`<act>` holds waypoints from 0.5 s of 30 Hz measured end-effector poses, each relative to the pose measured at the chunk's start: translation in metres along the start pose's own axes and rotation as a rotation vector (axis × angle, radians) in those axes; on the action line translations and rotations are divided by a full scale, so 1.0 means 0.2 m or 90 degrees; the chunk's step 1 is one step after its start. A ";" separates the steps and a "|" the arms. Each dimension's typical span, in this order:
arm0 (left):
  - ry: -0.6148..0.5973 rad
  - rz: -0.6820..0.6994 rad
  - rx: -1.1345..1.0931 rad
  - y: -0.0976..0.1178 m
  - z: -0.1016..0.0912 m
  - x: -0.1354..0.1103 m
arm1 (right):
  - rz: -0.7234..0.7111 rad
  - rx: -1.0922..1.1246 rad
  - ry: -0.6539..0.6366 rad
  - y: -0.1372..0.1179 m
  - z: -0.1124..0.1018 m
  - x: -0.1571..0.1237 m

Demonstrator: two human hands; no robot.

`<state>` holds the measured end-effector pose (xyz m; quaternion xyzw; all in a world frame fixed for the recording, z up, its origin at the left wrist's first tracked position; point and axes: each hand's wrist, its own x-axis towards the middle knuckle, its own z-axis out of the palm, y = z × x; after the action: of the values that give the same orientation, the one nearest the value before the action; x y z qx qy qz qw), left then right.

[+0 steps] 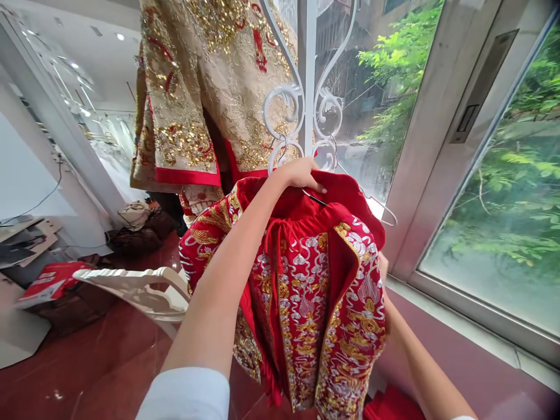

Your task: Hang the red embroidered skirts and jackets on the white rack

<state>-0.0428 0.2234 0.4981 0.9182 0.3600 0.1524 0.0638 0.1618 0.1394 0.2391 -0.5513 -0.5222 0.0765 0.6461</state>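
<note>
A red garment (pixel 315 291) with gold and silver embroidery hangs on a wire hanger (pixel 380 210) in front of me. My left hand (pixel 300 174) grips the top of the garment at the hanger, right under the hooks of a white scrolled metal rack (pixel 306 111). My right hand (pixel 384 274) is mostly hidden behind the garment's right side and presses against the cloth; its fingers do not show. A gold embroidered robe with red trim (pixel 205 87) hangs from the same rack, behind and to the left.
A large window (pixel 494 192) with a pinkish sill runs along the right, trees outside. A white chair (pixel 144 291) lies tipped on the red floor at left, near a red box (pixel 50 280), bags and cables. More red cloth (pixel 389 405) lies below.
</note>
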 end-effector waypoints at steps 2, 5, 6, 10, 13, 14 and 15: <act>-0.004 -0.030 0.016 0.00 -0.01 0.00 | -0.025 -0.087 0.081 0.03 -0.08 -0.03; -0.013 -0.034 0.013 0.01 -0.01 0.00 | -0.084 -0.237 0.203 0.08 -0.21 -0.12; -0.026 -0.028 0.011 0.01 -0.01 0.00 | -0.086 -0.261 0.221 0.10 -0.24 -0.15; -0.088 0.010 0.015 0.02 -0.01 0.00 | 0.022 -0.153 0.140 0.17 -0.27 -0.24; -0.059 0.027 0.022 0.02 0.01 0.01 | 0.147 0.024 -0.009 0.18 -0.24 -0.22; -0.044 0.024 0.032 0.02 0.01 0.01 | 0.179 0.058 -0.043 0.16 -0.25 -0.19; -0.025 0.017 0.046 0.01 0.02 0.01 | 0.199 0.078 -0.056 0.14 -0.27 -0.16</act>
<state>-0.0378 0.2232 0.4961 0.9275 0.3517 0.1219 0.0356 0.2018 0.0949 0.2056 -0.5816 -0.4525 0.2315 0.6351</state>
